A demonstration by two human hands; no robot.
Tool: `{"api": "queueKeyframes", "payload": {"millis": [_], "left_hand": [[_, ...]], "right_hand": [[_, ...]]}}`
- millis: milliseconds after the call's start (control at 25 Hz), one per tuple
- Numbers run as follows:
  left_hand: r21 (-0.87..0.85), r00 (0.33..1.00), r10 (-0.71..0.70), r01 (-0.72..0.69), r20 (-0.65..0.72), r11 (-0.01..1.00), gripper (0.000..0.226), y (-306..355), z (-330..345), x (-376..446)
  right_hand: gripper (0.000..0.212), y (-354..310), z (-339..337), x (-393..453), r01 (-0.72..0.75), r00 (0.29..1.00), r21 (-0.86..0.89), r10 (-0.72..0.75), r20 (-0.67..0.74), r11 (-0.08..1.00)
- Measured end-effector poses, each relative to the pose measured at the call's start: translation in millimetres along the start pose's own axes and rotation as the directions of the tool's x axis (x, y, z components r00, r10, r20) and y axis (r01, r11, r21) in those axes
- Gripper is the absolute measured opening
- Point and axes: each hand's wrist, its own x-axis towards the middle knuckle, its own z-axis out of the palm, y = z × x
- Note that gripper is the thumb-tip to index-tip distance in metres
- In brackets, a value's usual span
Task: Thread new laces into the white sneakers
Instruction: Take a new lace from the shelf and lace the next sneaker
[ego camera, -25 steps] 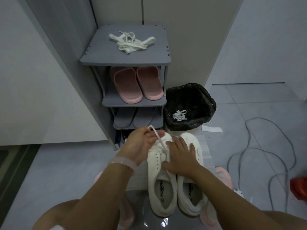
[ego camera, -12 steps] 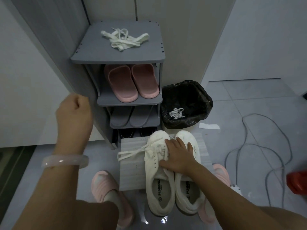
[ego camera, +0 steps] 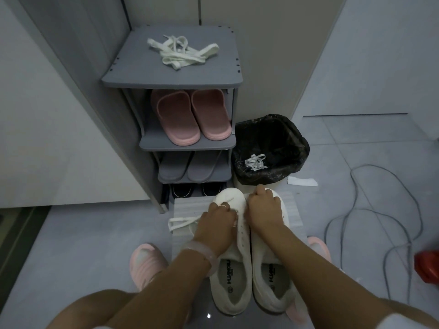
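- Currently, the two white sneakers (ego camera: 240,276) stand side by side, touching, toes toward the shoe rack (ego camera: 173,74), on a ribbed foam sheet (ego camera: 187,205) laid on the grey floor.
- The left hand (ego camera: 217,220) lies on the lacing area of the left sneaker; its fingers curl down onto the eyelets, but whether they pinch the lace cannot be told.
- The right hand (ego camera: 263,208) covers the toe half of the right sneaker, fingers bent over the upper.
- A threaded lace (ego camera: 183,222) trails off the left sneaker across the sheet's left edge.
- A bundle of spare laces (ego camera: 181,53) lies on the rack's top shelf, well clear of its edges.
- A bin with a black liner (ego camera: 270,148) stands just beside the rack, near the sneaker toes; a discarded lace (ego camera: 255,162) lies inside.
- Open floor extends left of the sheet; a grey cable (ego camera: 370,210) loops across the floor to the right.
- Pink slippers (ego camera: 190,115) occupy the second shelf.
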Motion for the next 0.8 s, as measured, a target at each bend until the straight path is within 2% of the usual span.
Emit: {"api": "queueKeyframes", "payload": {"millis": [80, 160, 200, 240, 280, 320, 360, 400, 440, 480, 520, 560, 600, 640, 680, 800], "left_hand": [[0.013, 0.999, -0.020, 0.020, -0.038, 1.000, 0.027, 0, 2, 2], [0.005, 0.999, 0.032, -0.031, -0.039, 0.999, 0.026, -2, 6, 4], [-0.025, 0.997, 0.067, -0.068, -0.031, 0.997, 0.024, -4, 8, 4], [-0.063, 0.994, 0.103, -0.104, -0.021, 0.993, 0.023, -7, 9, 4], [-0.095, 0.991, 0.134, -0.135, -0.011, 0.986, 0.022, -10, 11, 3], [-0.115, 0.987, 0.159, -0.158, 0.003, 0.981, 0.021, -13, 12, 3], [-0.121, 0.985, 0.174, -0.170, 0.018, 0.978, 0.021, -15, 13, 3], [-0.113, 0.984, 0.176, -0.171, 0.035, 0.979, 0.020, -15, 12, 3], [-0.091, 0.985, 0.165, -0.161, 0.043, 0.983, 0.020, -15, 11, 2], [-0.067, 0.989, 0.143, -0.139, 0.045, 0.988, 0.021, -13, 8, 1], [-0.052, 0.993, 0.114, -0.112, 0.039, 0.992, 0.022, -13, 3, 0], [-0.050, 0.996, 0.086, -0.084, 0.032, 0.995, 0.024, -13, -2, 0], [-0.057, 0.998, 0.063, -0.062, 0.021, 0.996, 0.026, -15, -7, 0], [-0.061, 0.999, 0.047, -0.046, 0.014, 0.997, 0.028, -18, -10, 0], [-0.059, 0.999, 0.033, -0.031, 0.020, 0.998, 0.029, -21, -12, 0], [-0.027, 0.998, 0.003, -0.002, 0.057, 1.000, 0.029, -28, -10, 1]], "right_hand": [[0.029, -5, 3, 6, -0.028, 0.999, -0.044, 0.029, 0.022, 0.999], [0.030, -7, 5, 13, -0.080, 0.997, 0.010, 0.080, -0.002, 0.997], [0.026, -9, 4, 17, -0.128, 0.990, 0.115, 0.135, -0.050, 0.985], [0.022, -11, 1, 19, -0.167, 0.976, 0.290, 0.201, -0.090, 0.942], [0.017, -15, -2, 21, -0.161, 0.967, 0.520, 0.239, -0.085, 0.839], [0.013, -20, -6, 22, -0.122, 0.975, 0.751, 0.221, -0.032, 0.649], [0.009, -26, -12, 21, -0.078, 0.988, 0.904, 0.151, 0.015, 0.420], [0.008, -32, -19, 19, -0.056, 0.997, 0.963, 0.069, 0.040, 0.262], [0.007, -35, -24, 17, -0.039, 0.999, 0.974, 0.000, 0.040, 0.221], [0.011, -35, -27, 16, -0.017, 0.999, 0.949, -0.043, 0.031, 0.314], [0.023, -30, -28, 15, 0.019, 0.997, 0.861, -0.076, 0.022, 0.508], [0.041, -22, -27, 15, 0.065, 0.993, 0.677, -0.117, 0.032, 0.734], [0.060, -12, -26, 12, 0.104, 0.986, 0.475, -0.154, 0.066, 0.874], [0.074, -2, -26, 9, 0.142, 0.974, 0.351, -0.193, 0.115, 0.926], [0.081, 6, -26, 4, 0.187, 0.956, 0.299, -0.244, 0.165, 0.936], [0.080, 13, -12, -16, 0.312, 0.908, 0.225, -0.359, 0.216, 0.923]]}}
